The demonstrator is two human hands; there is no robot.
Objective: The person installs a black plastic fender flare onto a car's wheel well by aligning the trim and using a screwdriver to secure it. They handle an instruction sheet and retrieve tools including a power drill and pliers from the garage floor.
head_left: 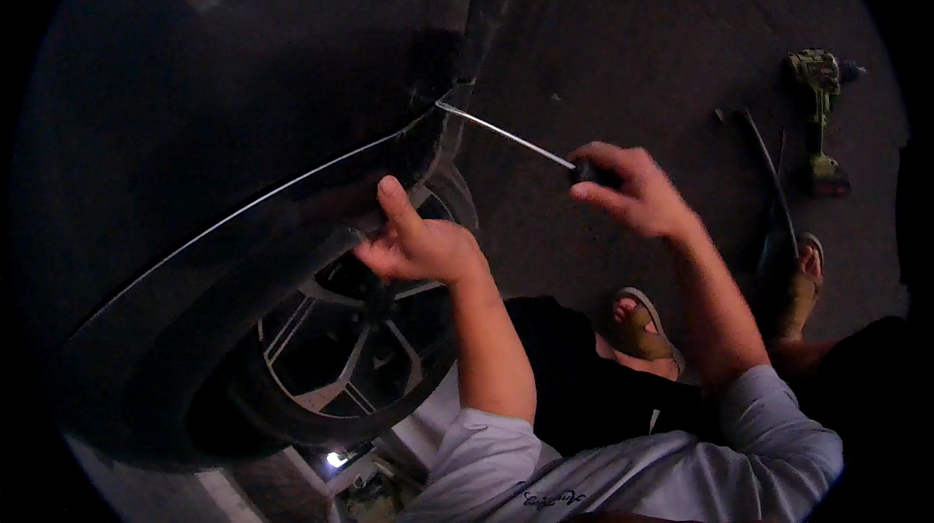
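Note:
My right hand (632, 192) is closed around the black handle of a screwdriver (506, 136). Its long metal shaft points to the upper left, and the tip touches the dark car body at the upper end of the wheel arch trim (321, 202). My left hand (418, 243) grips the lower edge of that trim, thumb on the outer face and fingers curled under, partly hidden. Below the hand sits a wheel with a spoked alloy rim (350, 367). A thin bright line follows the curve between the trim and the dark body panel (224, 85).
On the dark floor to the right lie a green cordless drill (820, 114) and a long dark bar or hose (769, 158). My sandalled feet (647, 328) are on the floor below. A small lit lamp (337, 460) shines near the wheel's bottom.

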